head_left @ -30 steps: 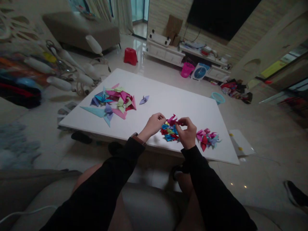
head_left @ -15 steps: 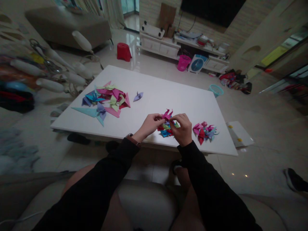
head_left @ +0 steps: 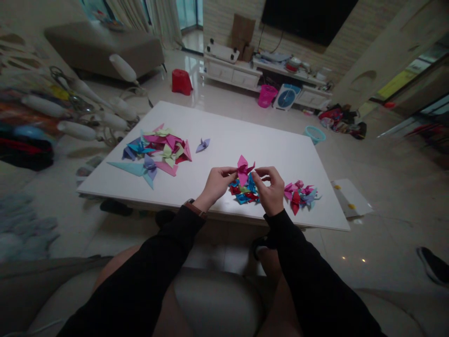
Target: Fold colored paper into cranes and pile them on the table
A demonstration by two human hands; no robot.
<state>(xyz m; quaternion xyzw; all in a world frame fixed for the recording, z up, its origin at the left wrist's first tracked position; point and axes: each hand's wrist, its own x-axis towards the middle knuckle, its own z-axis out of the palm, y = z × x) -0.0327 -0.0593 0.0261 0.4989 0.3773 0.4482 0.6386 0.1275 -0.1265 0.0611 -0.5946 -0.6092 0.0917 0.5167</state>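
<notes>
Between my hands, above the tabletop, is a magenta origami crane (head_left: 243,170) with its wings spread. My left hand (head_left: 218,183) pinches its left side between thumb and fingers. The closed fingertips of my right hand (head_left: 271,186) are at the crane's pointed right end; the exact contact is small and hard to see. Beneath lies a pile of blue, red and green folded paper cranes (head_left: 242,197), partly covered by the right hand. Just right of that hand is a cluster of pink, red and pale blue cranes (head_left: 302,194).
A larger heap of folded paper (head_left: 168,145) lies on the left of the white table (head_left: 224,126), with a lone lilac crane (head_left: 202,145) beside it. Beyond the table are a red stool (head_left: 181,82), a pink basket (head_left: 267,95) and a teal basket (head_left: 315,134).
The magenta crane has turned in my fingers, so its wings now face me spread out. My right hand has shifted slightly right, uncovering more of the pile below.
</notes>
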